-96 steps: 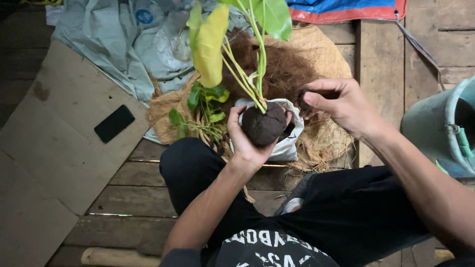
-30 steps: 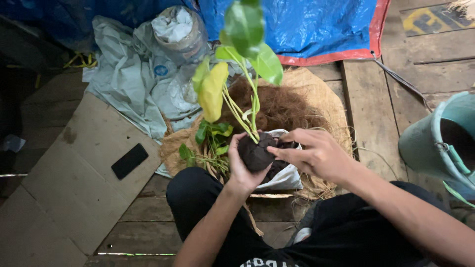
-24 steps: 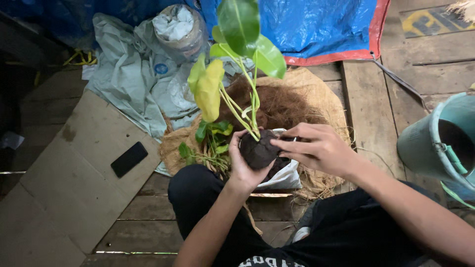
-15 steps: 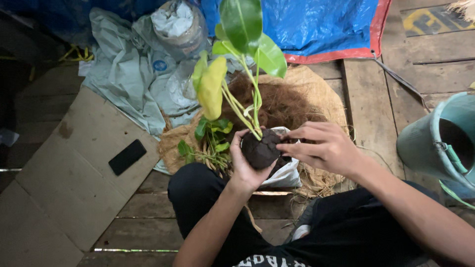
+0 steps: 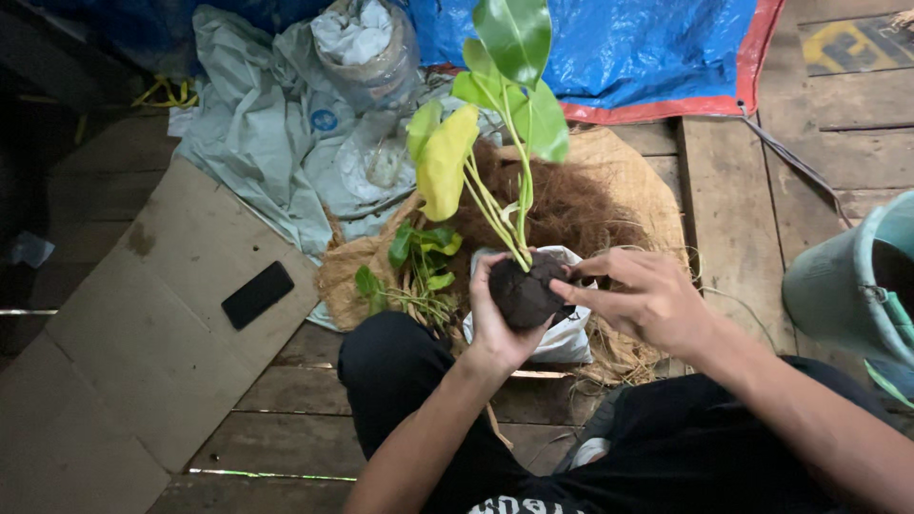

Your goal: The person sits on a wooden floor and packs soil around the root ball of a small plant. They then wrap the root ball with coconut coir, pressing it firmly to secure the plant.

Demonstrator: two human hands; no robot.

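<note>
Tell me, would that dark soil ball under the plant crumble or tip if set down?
Probably tippy: the soil ball is round, with tall stems and broad leaves above. Likely crumbly too, since the left hand cups it from below while the right hand steadies its side.

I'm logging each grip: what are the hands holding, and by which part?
The left hand cups the plant's dark soil ball from below; the right hand pinches its side.
</note>
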